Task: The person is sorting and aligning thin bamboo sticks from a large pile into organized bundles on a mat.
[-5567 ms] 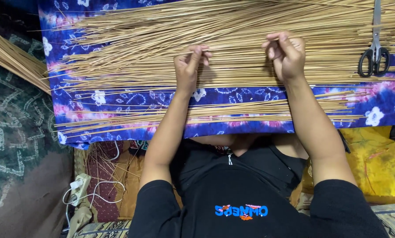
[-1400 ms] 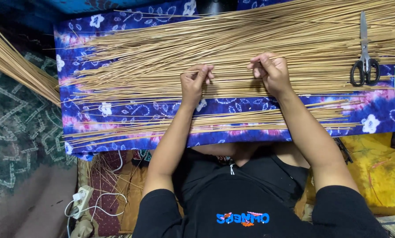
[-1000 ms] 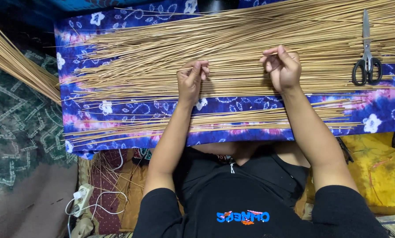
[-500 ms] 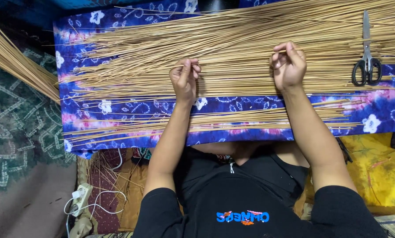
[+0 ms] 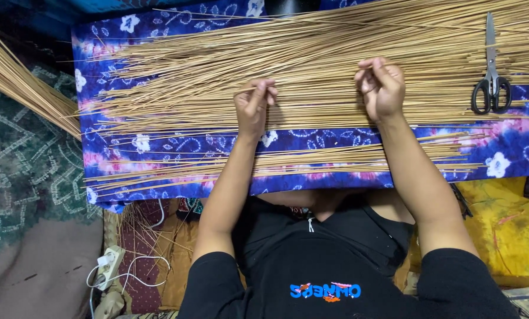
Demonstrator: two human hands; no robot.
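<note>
A broad layer of thin, pale tan sticks (image 5: 312,65) lies spread across a blue and purple flowered cloth (image 5: 176,145), which is draped over the person's lap. The sticks run roughly side to side, long and straight, fanning out a little toward the left edge of the cloth where their tips are ragged and uneven. A second, thinner band of sticks (image 5: 288,162) lies nearer the body, parted from the main spread by a bare strip of the cloth.

The left hand (image 5: 252,106) rests on the near edge of the main spread, its fingers drawn together and pinching a single stick between thumb and fingertips. The right hand (image 5: 381,87) is raised just over the sticks, fingers curled inward and pinched at the tips (it seems to hold the same kind of thin stick, though I cannot tell for certain at this size).

Black-handled scissors (image 5: 491,82) lie on top of the sticks to the right, well apart from the right hand, blades pointing away from the person. Another sheaf of sticks (image 5: 22,82) slants in from the upper left, over a dark green patterned mat (image 5: 22,177). Below the cloth, at the left, a white power strip (image 5: 110,267) with its cord sits on the floor, and a yellow cloth (image 5: 506,230) lies on the right. The forearms cross over the nearer band of sticks and hide part of it.
</note>
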